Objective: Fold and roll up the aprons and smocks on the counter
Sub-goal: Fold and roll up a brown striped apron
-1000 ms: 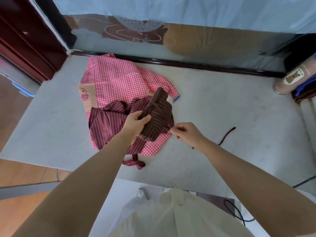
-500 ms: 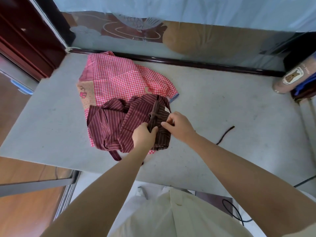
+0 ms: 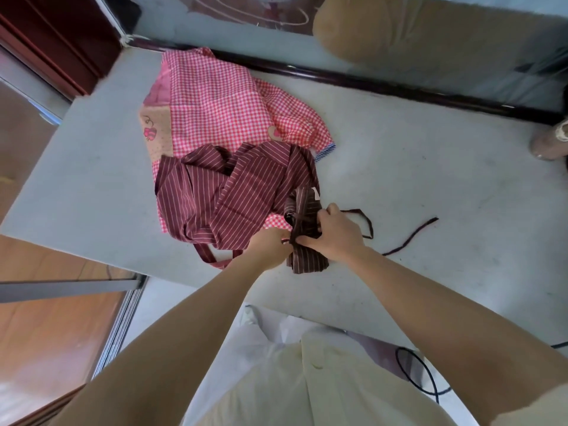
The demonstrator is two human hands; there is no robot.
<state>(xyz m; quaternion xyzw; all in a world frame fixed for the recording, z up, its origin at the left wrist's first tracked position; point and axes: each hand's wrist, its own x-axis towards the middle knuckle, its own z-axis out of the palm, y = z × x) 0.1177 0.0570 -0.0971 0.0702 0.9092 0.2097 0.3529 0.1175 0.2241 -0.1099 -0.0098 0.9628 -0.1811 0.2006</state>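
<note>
The right hand (image 3: 338, 235) is closed round the rolled bundle (image 3: 307, 261), a dark brown striped apron wound into a tight roll. Its fingers wrap the middle of the roll, and the thumb bears on the tie strap (image 3: 364, 221) where it crosses the roll. The left hand (image 3: 270, 249) meets the bundle from the left in a narrow pinch, apparently on the same strap at the crossing. Its fingertips are partly hidden, so the exact hold is uncertain.

The bundle sits at the near edge of the counter (image 3: 445, 186). The slack strap loops out just right of the bundle, and its free end trails further right along the surface.

Directly left of the bundle, and touching it, lies the maroon striped apron (image 3: 221, 198), crumpled and unfolded. Beyond the bundle, partly under the maroon apron, the pink gingham smock (image 3: 221, 99) lies spread and unfolded.

Status, as judged: one garment is rolled, and its strap is wound round but not yet secured. The other two garments await both folding and rolling, so the task is well short of halfway.
</note>
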